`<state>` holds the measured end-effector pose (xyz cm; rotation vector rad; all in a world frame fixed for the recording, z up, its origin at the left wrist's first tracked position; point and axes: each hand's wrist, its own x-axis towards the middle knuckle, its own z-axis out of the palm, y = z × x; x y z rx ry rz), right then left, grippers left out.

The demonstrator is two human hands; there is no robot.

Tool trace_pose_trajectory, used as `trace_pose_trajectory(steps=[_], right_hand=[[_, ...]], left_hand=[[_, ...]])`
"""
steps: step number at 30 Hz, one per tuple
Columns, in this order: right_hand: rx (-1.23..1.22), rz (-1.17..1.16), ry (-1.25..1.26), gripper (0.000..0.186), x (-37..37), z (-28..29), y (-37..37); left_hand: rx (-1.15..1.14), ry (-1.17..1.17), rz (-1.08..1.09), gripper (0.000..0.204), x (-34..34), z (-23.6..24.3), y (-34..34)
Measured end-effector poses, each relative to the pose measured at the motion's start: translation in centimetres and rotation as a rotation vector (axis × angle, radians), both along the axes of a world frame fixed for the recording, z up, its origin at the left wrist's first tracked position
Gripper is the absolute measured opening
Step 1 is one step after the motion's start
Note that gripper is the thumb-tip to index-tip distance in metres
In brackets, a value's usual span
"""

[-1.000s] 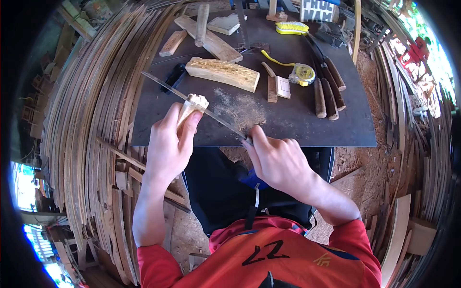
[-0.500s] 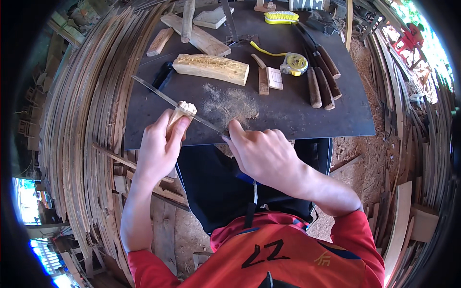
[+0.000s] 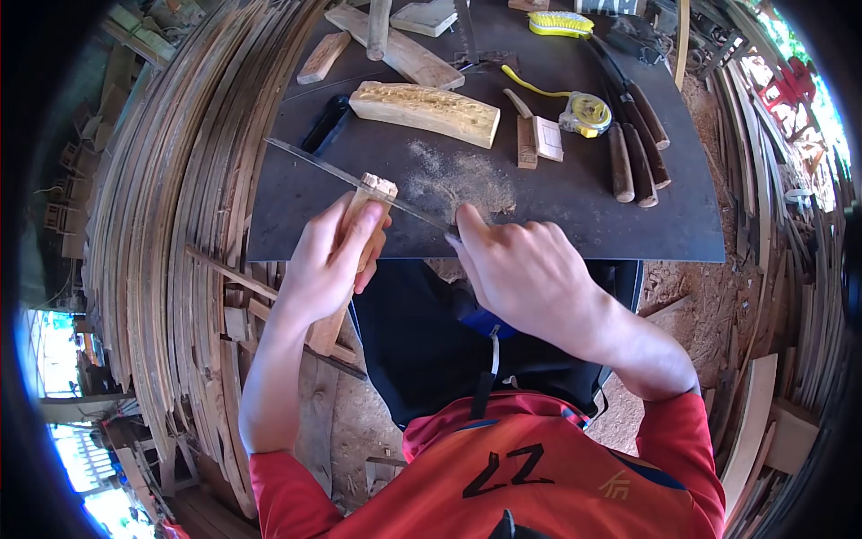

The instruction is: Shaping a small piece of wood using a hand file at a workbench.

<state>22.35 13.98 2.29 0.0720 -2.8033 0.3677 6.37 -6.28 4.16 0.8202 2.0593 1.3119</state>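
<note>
My left hand is wrapped round a narrow wooden piece, thumb along its side, just in front of the table's near edge. Its pale, rough-cut top end points up, and its lower end shows below the palm. Across the wood, just below that top end, lies a long thin metal file. My right hand is closed round the near right end of this file, hiding its handle. The file's far end reaches out to the left over the dark table.
Sawdust is scattered on the table beyond my hands. Behind lie a thick wood block, a black-handled tool, small wood pieces, a yellow tape measure, several wooden-handled tools and a yellow brush. Long wood strips line the left.
The view has shifted, so the table sits further right and higher. The wooden piece has tipped, now showing more of its length below my left hand. The file still lies across it.
</note>
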Motion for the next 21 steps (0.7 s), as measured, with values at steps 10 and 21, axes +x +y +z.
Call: trace_pose_trajectory(steps=[10, 21], right_hand=[[-0.147, 0.102, 0.006, 0.026, 0.7, 1.8, 0.9], [-0.101, -0.023, 0.029, 0.023, 0.3, 1.2, -1.4]], left_hand=[[0.189, -0.562, -0.06, 0.056, 0.7, 1.8, -1.6], [0.126, -0.228, -0.076, 0.044, 1.8, -0.1, -0.1]])
